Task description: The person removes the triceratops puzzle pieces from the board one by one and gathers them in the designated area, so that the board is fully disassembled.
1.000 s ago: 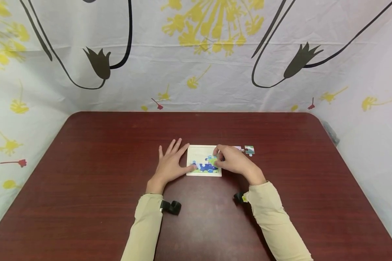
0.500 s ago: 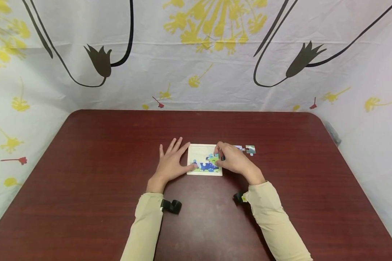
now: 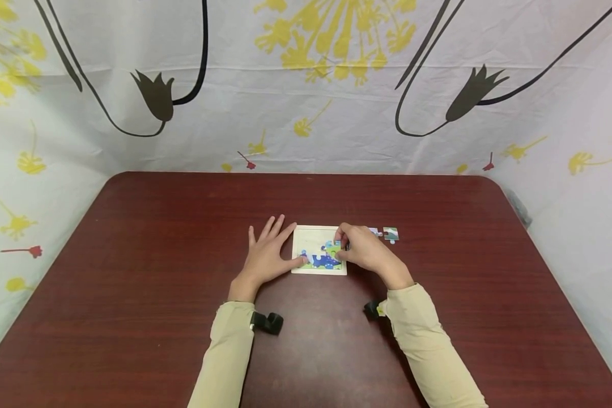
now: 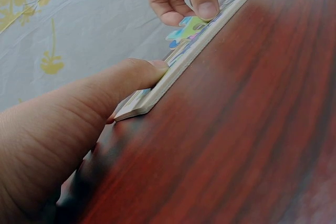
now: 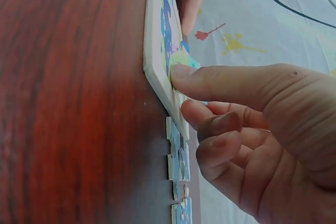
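Observation:
A shallow, pale puzzle tray lies on the table, with blue and purple pieces fitted along its near side. My left hand is spread at the tray's left edge, the thumb resting on its lower left corner in the head and left wrist views. At the right side of the tray, my right hand pinches a green and light blue puzzle piece between thumb and fingers. That piece stands tilted above the tray in the left wrist view. The fingers partly cover it in each view.
Loose puzzle pieces lie just right of the tray, one in plain sight and others partly behind the right hand. The dark red wooden table reaches back to a white patterned cloth.
The head view has shifted very slightly. Both hands keep nearly the same places, the right still pinching the puzzle piece and the left thumb still on the tray.

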Tool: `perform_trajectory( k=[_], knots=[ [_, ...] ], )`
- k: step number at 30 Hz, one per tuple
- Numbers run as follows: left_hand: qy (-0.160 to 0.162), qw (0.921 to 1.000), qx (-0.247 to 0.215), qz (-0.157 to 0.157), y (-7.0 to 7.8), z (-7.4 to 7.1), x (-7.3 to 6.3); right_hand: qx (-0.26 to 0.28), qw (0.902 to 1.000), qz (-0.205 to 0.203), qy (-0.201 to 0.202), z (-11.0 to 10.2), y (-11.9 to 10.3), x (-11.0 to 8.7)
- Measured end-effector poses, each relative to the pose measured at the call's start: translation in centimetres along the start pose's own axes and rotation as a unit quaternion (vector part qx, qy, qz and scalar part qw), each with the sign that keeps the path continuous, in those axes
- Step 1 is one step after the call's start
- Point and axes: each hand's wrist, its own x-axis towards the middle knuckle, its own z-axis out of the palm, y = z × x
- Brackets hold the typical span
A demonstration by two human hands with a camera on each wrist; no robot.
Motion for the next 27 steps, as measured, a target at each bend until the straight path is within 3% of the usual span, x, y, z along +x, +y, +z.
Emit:
perform_trajectory(
  k=[15,27],
  knots=[
    [-0.003,1.0000,-0.002,0.000,-0.1,0.0,0.1,-0.017,0.9997,-0.019,-0.004,-0.4,0.2,-0.2],
    [0.000,1.0000,-0.005,0.005,-0.2,-0.1,0.0,-0.031,0.9990,0.000,0.031,-1.6,0.9,-0.6]
  ],
)
